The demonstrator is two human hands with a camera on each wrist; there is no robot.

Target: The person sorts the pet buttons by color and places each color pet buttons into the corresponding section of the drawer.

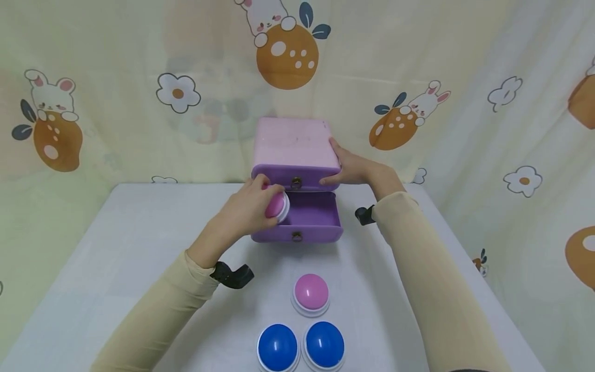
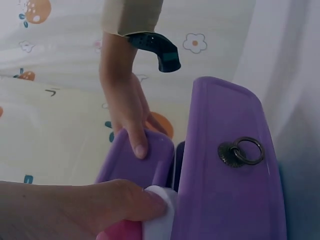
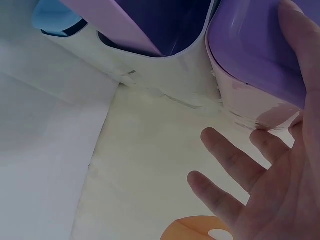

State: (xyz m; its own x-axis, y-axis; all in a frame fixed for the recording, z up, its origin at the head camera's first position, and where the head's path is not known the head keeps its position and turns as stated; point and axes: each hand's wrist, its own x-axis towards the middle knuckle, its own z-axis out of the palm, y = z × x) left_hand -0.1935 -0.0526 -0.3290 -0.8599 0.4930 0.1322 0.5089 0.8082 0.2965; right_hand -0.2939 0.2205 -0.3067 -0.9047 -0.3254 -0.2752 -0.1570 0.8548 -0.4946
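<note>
One probably light, slick button [image 1: 276, 205], best rim-held: my left grip [image 1: 248, 207] pinches it mid-frame, right grip [image 1: 355, 168] clasps cabinet [image 1: 292, 147].

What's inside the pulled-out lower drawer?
In the head view, the lower drawer shows purple inner walls toward the right. The left hand holds a pink-domed button at the left end, hiding whatever lies behind there.

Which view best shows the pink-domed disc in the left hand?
The head view: the pink-domed disc shows its dome and white rim, partly covered by the left hand. The left wrist view catches only a cropped pink-and-white part; the right wrist view, none.
</note>
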